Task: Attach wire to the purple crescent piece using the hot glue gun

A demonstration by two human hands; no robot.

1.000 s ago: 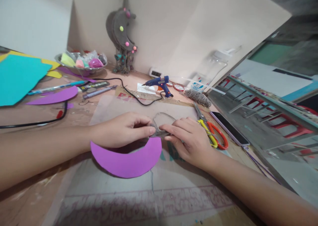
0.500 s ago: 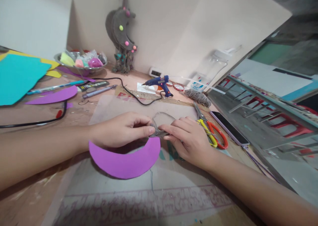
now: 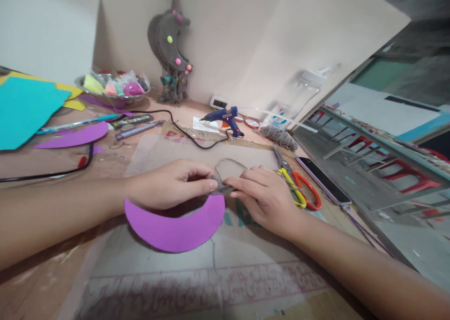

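Observation:
Grey yarn [image 3: 230, 161] makes a loop between my two hands, above a purple crescent [image 3: 176, 233] that looks like craft foam. My left hand [image 3: 183, 182] pinches the yarn between thumb and index finger at the crescent's right tip, where grey strands gather. From the other side my right hand [image 3: 262, 191] is closed on the same yarn with thumb and fingertips. Whether the strands are wound around the tip or just lie against it, I cannot tell. The crescent's left tip lies by my left wrist.
Scissors [image 3: 302, 189] and a phone [image 3: 323, 179] lie at right. Behind are a blue glue gun [image 3: 225, 117] with its cord, a grey yarn skein [image 3: 279, 137], a bowl [image 3: 112, 97] of clay packets and a decorated grey moon [image 3: 172, 43]. Turquoise sheet [image 3: 28, 111] lies left.
Both hands keep nearly the same hold on the yarn. The whole view has shifted very slightly; otherwise little differs.

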